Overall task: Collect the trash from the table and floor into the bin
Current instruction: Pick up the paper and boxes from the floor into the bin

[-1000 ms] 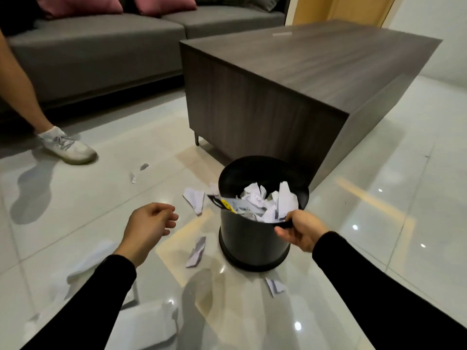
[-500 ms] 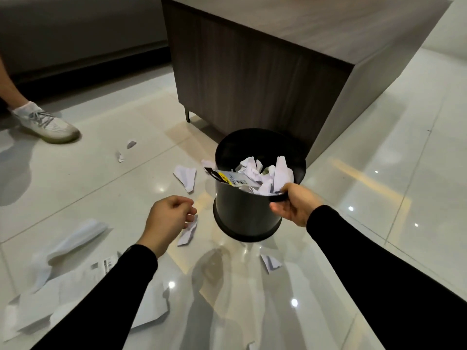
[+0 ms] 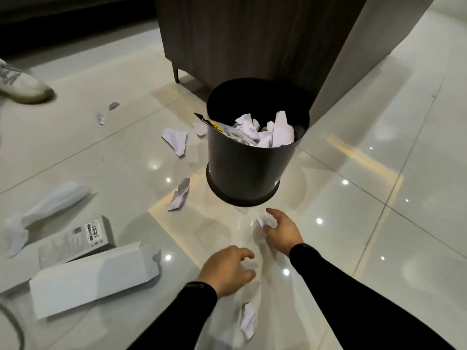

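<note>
Head-worn view looking down at a glossy pale tiled floor beside a dark wood-grain coffee table. The right hand has let go of the round black plastic waste bin, whose rim it gripped half a second ago. The bin now stands on the tiles just in front of the table's corner, with neither hand touching it. That hand has dropped low, fingers spread, reaching onto a small crumpled white paper scrap just before the bin's base (not yet pinched, as far as can be seen). The left hand hovers nearby above the floor, apart from the right, its fingers loosely curled and holding nothing. Carrying seems finished and floor picking is starting. The bin holds a heap of crumpled white paper reaching near the rim, and a yellow-and-black printed wrapper pokes over its left edge. Uncollected on the floor are a torn white sheet, a long flat white carton and a grey barcoded box.
</note>
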Demonstrator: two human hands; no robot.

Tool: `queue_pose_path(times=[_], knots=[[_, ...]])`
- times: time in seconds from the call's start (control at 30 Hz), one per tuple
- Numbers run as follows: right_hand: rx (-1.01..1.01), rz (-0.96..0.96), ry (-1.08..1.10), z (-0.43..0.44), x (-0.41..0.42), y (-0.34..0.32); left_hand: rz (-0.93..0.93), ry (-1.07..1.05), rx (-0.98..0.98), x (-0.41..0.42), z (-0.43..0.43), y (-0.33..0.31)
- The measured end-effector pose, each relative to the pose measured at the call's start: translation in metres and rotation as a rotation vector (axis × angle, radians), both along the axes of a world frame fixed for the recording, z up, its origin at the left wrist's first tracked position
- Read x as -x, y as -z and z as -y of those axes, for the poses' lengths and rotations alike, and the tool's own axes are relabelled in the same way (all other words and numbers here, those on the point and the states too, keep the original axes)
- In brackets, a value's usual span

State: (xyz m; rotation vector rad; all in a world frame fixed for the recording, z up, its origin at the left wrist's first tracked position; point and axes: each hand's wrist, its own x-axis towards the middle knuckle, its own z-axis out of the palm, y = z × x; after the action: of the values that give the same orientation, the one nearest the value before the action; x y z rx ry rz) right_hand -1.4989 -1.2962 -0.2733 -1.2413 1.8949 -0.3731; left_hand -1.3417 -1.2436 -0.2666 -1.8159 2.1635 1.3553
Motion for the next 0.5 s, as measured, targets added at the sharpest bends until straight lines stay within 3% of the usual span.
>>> queue_pose_path(times=[0.13, 0.27, 0.5], knots=[[-0.006, -0.043, -0.034, 0.017, -0.005, 0.018, -0.052, -0.061, 0.023, 0.011, 0.006, 0.016], [-0.035, -0.256, -0.186, 0.011, -0.001, 0.04, 0.017, 0.135, 0.025, 0.009, -0.006, 0.035], [0.028, -0.23, -0.078, 0.013, 0.001, 0.05, 0.081, 0.389, 0.174, 0.01, -0.029, 0.055]])
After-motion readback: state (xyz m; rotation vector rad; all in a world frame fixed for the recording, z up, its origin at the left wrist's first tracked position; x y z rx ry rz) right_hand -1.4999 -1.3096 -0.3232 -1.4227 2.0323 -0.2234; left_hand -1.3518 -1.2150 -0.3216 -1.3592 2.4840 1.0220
